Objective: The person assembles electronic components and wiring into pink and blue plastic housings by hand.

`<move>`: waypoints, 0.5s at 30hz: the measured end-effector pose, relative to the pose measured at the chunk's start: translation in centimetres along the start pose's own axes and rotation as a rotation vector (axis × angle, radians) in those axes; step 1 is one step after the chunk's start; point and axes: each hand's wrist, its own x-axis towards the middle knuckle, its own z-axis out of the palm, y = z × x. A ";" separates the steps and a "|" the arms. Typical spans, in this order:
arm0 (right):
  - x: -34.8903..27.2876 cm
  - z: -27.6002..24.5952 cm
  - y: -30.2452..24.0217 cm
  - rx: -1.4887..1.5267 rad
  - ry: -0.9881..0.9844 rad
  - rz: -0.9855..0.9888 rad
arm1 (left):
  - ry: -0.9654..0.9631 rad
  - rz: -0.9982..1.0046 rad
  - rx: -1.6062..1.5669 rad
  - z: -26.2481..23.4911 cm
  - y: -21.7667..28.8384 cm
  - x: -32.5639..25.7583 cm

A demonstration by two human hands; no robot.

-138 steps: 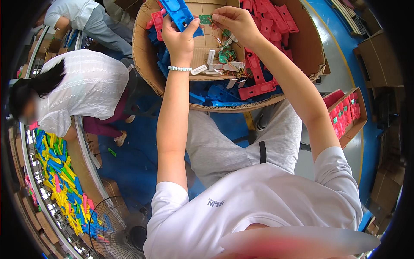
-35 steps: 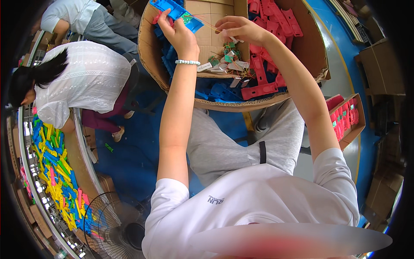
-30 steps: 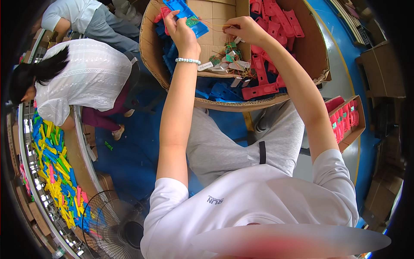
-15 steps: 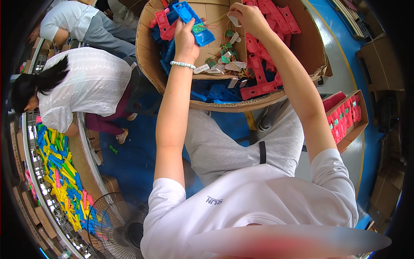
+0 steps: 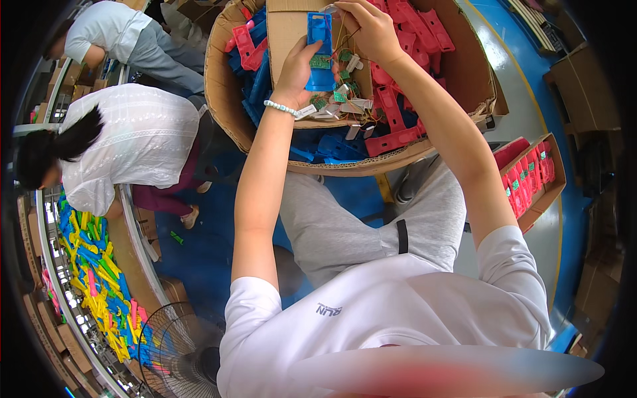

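Note:
My left hand (image 5: pixel 296 76) is closed around a long blue plastic housing (image 5: pixel 321 81), held upright above a big cardboard box (image 5: pixel 391 162). A small green circuit board (image 5: pixel 321 62) sits in the housing, beside my left thumb. At the housing's far end, the fingers of my right hand (image 5: pixel 371 33) pinch a small whitish part (image 5: pixel 330 8), partly hidden by the fingers. Thin wires hang below that hand. Under my hands, a cardboard sheet (image 5: pixel 284 33) carries more green boards (image 5: pixel 342 94) with wires and white pieces (image 5: pixel 358 105).
Red housings (image 5: pixel 396 109) fill the box's right side; blue ones (image 5: pixel 338 146) lie left and near. A carton of red housings (image 5: pixel 531 174) stands at right. At left, a fan (image 5: pixel 182 351), a co-worker in white (image 5: pixel 133 132) and a line of colourful plastic parts (image 5: pixel 99 278).
The blue housing has turned from tilted to upright and moved slightly right and nearer. My right hand has moved left, bringing the whitish part to the housing's far end.

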 end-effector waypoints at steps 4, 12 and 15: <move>0.7 -0.2 0.0 -0.006 0.004 0.019 | -0.029 0.021 0.036 0.8 0.4 0.1; 1.5 -0.2 -0.4 0.039 0.022 -0.007 | -0.009 0.073 0.057 0.9 0.5 0.2; 1.8 -0.3 -0.5 0.050 0.025 -0.010 | 0.007 0.076 0.037 1.0 0.8 0.2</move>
